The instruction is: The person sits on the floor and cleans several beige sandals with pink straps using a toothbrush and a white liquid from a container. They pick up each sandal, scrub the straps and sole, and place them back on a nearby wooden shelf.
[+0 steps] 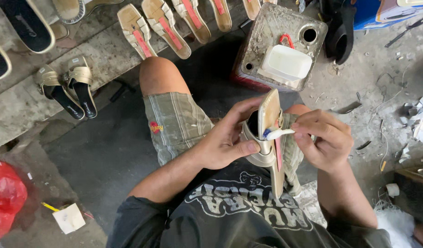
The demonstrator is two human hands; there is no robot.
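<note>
Left hand (227, 142) grips a gold sandal (266, 138) over the lap; right hand (324, 138) pinches a small brush (278, 134) against its strap. Beyond, a white tub (286, 64) sits on a dirty metal can (278, 36).

place: small shoemaking workshop
signs, 12 o'clock: unfinished sandals (162, 28) in rows, dirty glue can (276, 43)
floor, 3 o'clock: bare concrete (358, 82), scraps (418, 119)

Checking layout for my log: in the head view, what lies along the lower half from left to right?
Red plastic bag → white paper scrap → left hand → gold sandal → right hand → tape roll.
</note>
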